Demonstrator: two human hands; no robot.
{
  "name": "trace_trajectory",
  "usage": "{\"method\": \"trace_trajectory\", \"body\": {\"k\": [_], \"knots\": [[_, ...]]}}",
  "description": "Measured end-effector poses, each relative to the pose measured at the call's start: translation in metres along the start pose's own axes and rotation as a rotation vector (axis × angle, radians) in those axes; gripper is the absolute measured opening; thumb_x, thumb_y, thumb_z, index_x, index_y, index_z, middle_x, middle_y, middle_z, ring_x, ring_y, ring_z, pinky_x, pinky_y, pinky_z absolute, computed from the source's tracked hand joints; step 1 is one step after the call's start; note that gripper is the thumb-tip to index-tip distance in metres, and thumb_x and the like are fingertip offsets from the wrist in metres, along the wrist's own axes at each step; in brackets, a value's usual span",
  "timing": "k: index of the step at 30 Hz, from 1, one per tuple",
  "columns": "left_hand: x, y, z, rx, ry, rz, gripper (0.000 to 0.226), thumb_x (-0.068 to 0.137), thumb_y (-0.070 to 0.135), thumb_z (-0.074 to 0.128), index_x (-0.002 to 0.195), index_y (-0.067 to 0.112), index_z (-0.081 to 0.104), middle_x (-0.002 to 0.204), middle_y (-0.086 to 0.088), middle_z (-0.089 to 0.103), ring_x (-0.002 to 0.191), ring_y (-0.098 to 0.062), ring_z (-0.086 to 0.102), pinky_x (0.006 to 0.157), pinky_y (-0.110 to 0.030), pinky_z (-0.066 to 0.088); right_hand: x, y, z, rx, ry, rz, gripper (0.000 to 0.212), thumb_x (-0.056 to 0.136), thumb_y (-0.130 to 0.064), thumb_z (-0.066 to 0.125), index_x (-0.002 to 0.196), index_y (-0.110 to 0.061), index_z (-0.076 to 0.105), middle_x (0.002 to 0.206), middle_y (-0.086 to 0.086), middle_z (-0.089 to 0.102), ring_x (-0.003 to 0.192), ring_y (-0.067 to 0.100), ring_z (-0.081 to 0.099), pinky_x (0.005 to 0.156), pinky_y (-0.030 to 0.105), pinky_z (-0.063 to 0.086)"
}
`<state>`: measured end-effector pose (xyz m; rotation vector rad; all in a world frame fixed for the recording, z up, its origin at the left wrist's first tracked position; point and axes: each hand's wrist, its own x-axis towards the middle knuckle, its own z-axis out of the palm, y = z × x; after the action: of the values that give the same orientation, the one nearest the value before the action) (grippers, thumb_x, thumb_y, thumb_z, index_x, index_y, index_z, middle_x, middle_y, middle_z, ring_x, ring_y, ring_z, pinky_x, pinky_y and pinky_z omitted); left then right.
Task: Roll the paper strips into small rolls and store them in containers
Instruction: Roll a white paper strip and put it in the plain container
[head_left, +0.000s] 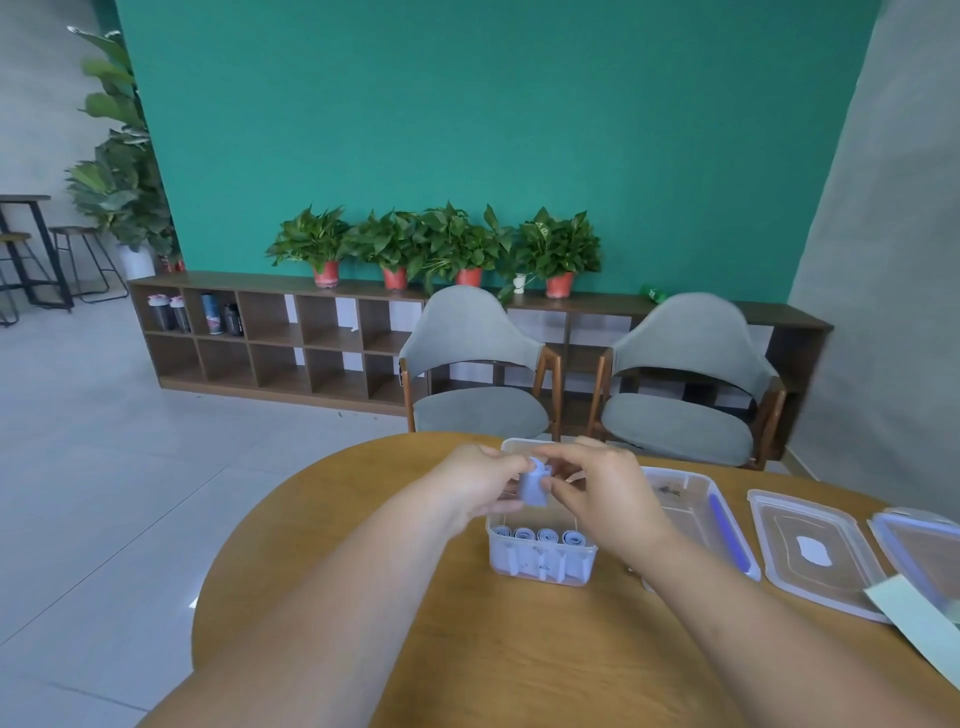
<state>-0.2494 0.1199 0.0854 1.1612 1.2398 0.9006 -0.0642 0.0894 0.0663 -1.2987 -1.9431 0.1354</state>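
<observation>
Left side: curved edge of the round light-wood table (519, 649) falls off to bare grey floor, with open tabletop between that edge and my arm. My left hand (475, 480) has its fingers curled, pinching the left side of a small pale-blue paper strip (536, 487). The strip is partly rolled and held in the air above the far half of the clear plastic box with ribbed front (540, 569). In the box, four blue-and-white paper rolls (535, 535) stand in a row against the near wall, touching each other; the room behind them is unfilled. My right hand (597, 493) grips the strip's right side between thumb and fingertips, so both hands grasp the same strip. Just beside my right wrist is a second clear rectangular tub (691, 493) with a blue band along its right wall; I can't tell if the band is paper. Next to it a clear flat lid (810, 551) lies on the table, almost touching the tub. Then comes a blue-rimmed clear lid (919, 543), cut off by the frame edge. A pale-green paper sheet (919, 608) overlaps both lids at the near right. Bare wood lies between my forearms, up to the near edge.
</observation>
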Motion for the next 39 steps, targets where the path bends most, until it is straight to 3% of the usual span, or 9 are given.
{"method": "trace_trajectory", "body": {"k": [8,12,17,21,26,31,39], "knots": [[0.027,-0.002,-0.012,0.189,-0.014,0.042,0.019,0.096,0.023,0.075,0.103,0.005,0.073,0.099,-0.015,0.078,0.092,-0.023,0.079,0.09,-0.039,0.064,0.032,0.013,0.012,-0.045,-0.168,0.014,0.041,0.084,-0.007,0.078,0.115,-0.034,0.079,0.095,-0.018,0.076,0.085,0.0,0.066,0.085,0.021,0.054],[0.039,-0.015,-0.023,0.512,0.099,0.214,0.011,0.097,0.029,0.069,0.101,0.021,0.075,0.098,0.001,0.074,0.099,-0.02,0.072,0.097,-0.039,0.058,0.044,0.029,0.028,-0.106,-0.246,0.09,0.032,0.084,-0.009,0.076,0.107,-0.031,0.081,0.097,-0.013,0.078,0.086,0.004,0.068,0.083,0.028,0.057],[0.042,-0.036,-0.036,0.74,-0.024,0.269,0.07,0.081,0.053,0.084,0.141,0.024,0.062,0.135,0.01,0.064,0.121,-0.01,0.063,0.106,-0.034,0.051,0.057,0.037,0.051,-0.241,-0.383,0.164,0.024,0.086,-0.019,0.072,0.106,-0.03,0.08,0.098,-0.011,0.078,0.089,0.007,0.069,0.081,0.02,0.052],[0.046,-0.055,-0.039,0.936,-0.118,0.256,0.112,0.066,0.059,0.091,0.16,0.03,0.036,0.158,0.017,0.034,0.139,-0.013,0.049,0.116,-0.038,0.044,0.066,0.043,0.073,-0.267,-0.485,0.209,0.023,0.087,-0.016,0.069,0.104,-0.029,0.078,0.095,-0.011,0.075,0.09,0.008,0.067,0.081,0.02,0.053],[0.042,-0.066,-0.03,1.03,-0.118,0.286,0.103,0.072,0.05,0.092,0.156,0.024,0.039,0.151,0.014,0.035,0.131,-0.015,0.05,0.11,-0.037,0.047,0.073,0.045,0.094,-0.291,-0.608,0.281,0.019,0.086,-0.012,0.074,0.093,-0.03,0.071,0.098,-0.008,0.073,0.095,0.015,0.069,0.09,0.029,0.057],[0.039,-0.069,-0.027,0.978,-0.067,0.332,0.093,0.075,0.045,0.091,0.152,0.023,0.045,0.147,0.014,0.038,0.129,-0.013,0.05,0.11,-0.035,0.047,0.074,0.046,0.102,-0.271,-0.673,0.32,0.026,0.078,-0.009,0.076,0.075,-0.032,0.063,0.088,-0.009,0.071,0.093,0.018,0.071,0.089,0.036,0.06],[0.038,-0.068,-0.025,0.976,-0.04,0.341,0.091,0.074,0.045,0.092,0.15,0.021,0.047,0.145,0.013,0.041,0.126,-0.013,0.052,0.109,-0.033,0.047,0.078,0.048,0.099,-0.176,-0.733,0.39,0.029,0.073,-0.004,0.081,0.081,-0.031,0.071,0.095,-0.008,0.076,0.097,0.019,0.072,0.091,0.039,0.061]]}}
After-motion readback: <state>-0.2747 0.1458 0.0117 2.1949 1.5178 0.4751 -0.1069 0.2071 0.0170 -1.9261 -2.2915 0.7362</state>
